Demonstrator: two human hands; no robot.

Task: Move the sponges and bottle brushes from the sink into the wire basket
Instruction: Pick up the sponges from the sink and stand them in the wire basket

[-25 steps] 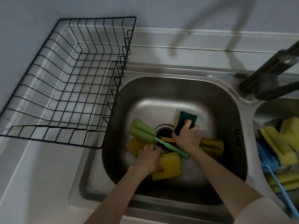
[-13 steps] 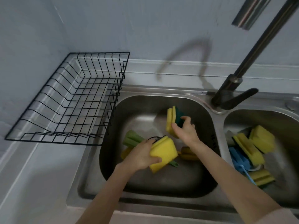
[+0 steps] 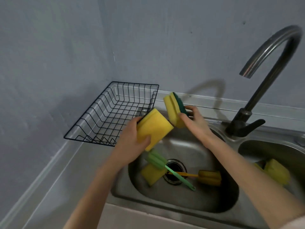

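Your left hand (image 3: 132, 142) is clamped on a plain yellow sponge (image 3: 152, 128), thumb across its near face and fingers behind it. Your right hand (image 3: 193, 121) pinches a yellow sponge with a green scouring side (image 3: 173, 109) by its lower end, thumb on the yellow, fingers on the green. Both sponges hang in the air above the near-left rim of the sink (image 3: 206, 210), close enough that their corners look to touch, though I cannot tell for sure.

Taking the wire basket (image 3: 105, 116) as your landmark: it stands on the bench in the wall corner, nothing in it, and both sponges sit just off its right-hand edge, not yet over its floor. So you are in the carrying step of the first pair.

Next, as I judge it, swing both hands further over the basket's right wall, lower them inside the wires, and only then let go, so neither sponge bounces back out.

Well to the right of the basket and below it, the sink bowl holds what remains: a green bottle brush (image 3: 158, 162) lying across the drain (image 3: 175, 171), a yellow bottle brush (image 3: 209, 177) just beyond it, and another yellow sponge (image 3: 151, 175) under the green brush's head. More yellow sponges (image 3: 277, 172) show in the second bowl, furthest from the basket.
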